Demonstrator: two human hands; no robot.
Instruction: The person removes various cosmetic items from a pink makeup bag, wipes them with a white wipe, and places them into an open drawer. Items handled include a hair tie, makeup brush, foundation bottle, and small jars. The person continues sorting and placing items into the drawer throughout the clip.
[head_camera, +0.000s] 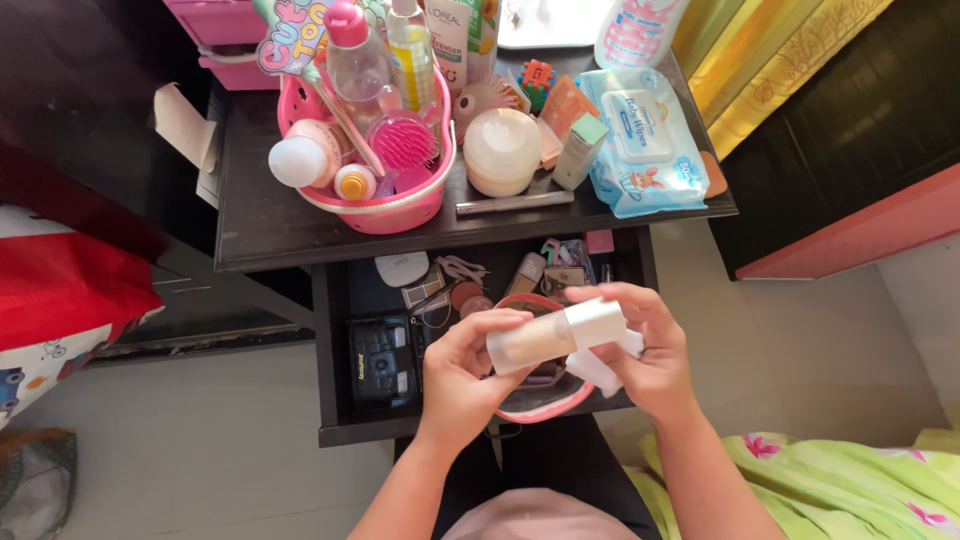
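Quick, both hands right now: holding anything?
Left hand: closed around the beige tube.
Right hand: closed on the tube's white cap end, white cloth under it.

Illumination is bright, even daylight, strongest toward the upper right. The dark tabletop (270, 215) shows a soft sheen along its left edge. The open drawer (335, 330) interior is shaded, so small contents read dim. Focus is sharp at centre. Wide-angle distortion bends lines near the frame edges. Motion blur is negligible.
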